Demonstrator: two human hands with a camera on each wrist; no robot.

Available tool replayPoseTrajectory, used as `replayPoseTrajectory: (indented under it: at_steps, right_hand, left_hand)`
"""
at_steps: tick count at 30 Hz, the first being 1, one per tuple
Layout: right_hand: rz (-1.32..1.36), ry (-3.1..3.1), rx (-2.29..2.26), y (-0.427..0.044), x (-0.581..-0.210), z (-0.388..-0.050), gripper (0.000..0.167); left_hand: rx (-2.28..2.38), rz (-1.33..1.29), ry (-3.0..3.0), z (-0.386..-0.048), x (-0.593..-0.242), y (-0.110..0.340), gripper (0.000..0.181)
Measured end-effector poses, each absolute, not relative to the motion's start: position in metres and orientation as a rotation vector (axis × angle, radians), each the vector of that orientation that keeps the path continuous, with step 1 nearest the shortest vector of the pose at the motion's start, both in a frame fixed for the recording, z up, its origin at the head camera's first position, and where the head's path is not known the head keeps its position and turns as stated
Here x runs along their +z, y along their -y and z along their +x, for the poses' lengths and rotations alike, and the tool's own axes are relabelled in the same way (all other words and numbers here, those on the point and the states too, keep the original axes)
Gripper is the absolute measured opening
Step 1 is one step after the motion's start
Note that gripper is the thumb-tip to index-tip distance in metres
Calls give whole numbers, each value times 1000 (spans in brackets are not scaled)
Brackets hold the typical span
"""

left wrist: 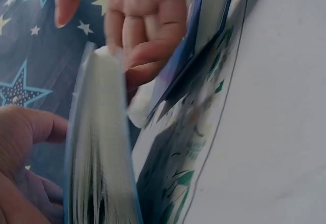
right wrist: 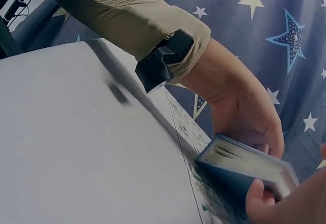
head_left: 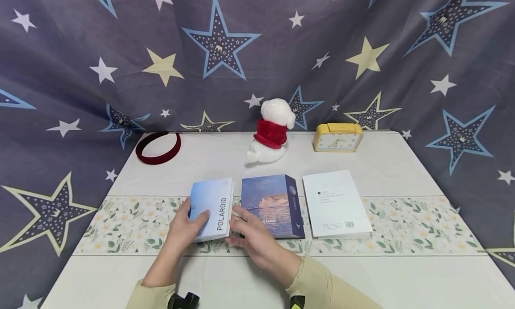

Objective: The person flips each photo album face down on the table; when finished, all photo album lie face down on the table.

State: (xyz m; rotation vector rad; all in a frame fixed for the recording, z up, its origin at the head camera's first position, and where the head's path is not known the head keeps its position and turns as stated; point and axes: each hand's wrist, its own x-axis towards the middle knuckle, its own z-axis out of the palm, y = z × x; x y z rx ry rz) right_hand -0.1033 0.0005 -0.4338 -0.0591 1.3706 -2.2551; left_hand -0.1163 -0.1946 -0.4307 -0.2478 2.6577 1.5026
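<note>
My left hand (head_left: pixel 183 228) grips the left side of a light blue photo album (head_left: pixel 209 201) marked POLAROID, its thumb on the cover. Its page edges (left wrist: pixel 104 147) face the left wrist view. At the album's right edge is my right hand (head_left: pixel 257 239), fingers loosely bent and not wrapped round it; whether the fingertips touch it is hard to tell. Just beyond that hand lies a dark blue album (head_left: pixel 265 197) with a painted cliff and sea, partly covered by the fingers. A white book (head_left: pixel 335 201) with a barcode lies flat to the right.
Along the back of the table stand a dark red headband (head_left: pixel 158 158), a white plush toy (head_left: pixel 267 153) in red clothing and a yellow alarm clock (head_left: pixel 338 138). A floral strip (head_left: pixel 418 224) crosses the white tabletop. Star-printed cloth (head_left: pixel 225 94) hangs behind.
</note>
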Motion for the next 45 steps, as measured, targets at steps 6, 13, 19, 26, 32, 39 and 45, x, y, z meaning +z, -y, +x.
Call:
replayPoseTrajectory:
  at_steps: [6, 13, 19, 26, 32, 39, 45]
  right_hand:
    - [-175, -1416, -2228, 0, -430, -103, 68]
    - [-315, -1513, -2190, -1, -428, -104, 66]
    - [-424, -1532, -2160, 1, -427, -105, 53]
    - [-457, -1577, -2091, 3, -432, -106, 51]
    - [-365, -1722, -1912, 6, -439, -103, 65]
    - [-379, -1787, -1801, 7, -440, -102, 77]
    - [-436, -1850, -1742, 7, -439, -103, 79]
  left_hand:
    - [1438, -139, -2685, -112, -433, 188, 82]
    - [1487, -1, -2624, -109, -427, 181, 82]
    - [1665, 78, -2488, -107, -424, 177, 81]
    - [1858, -23, -2351, -108, -423, 177, 72]
    - [1920, -53, -2351, -105, -421, 180, 65]
    - [2035, -133, -2308, -106, -416, 185, 67]
    - [2156, -201, -2266, -106, -413, 190, 74]
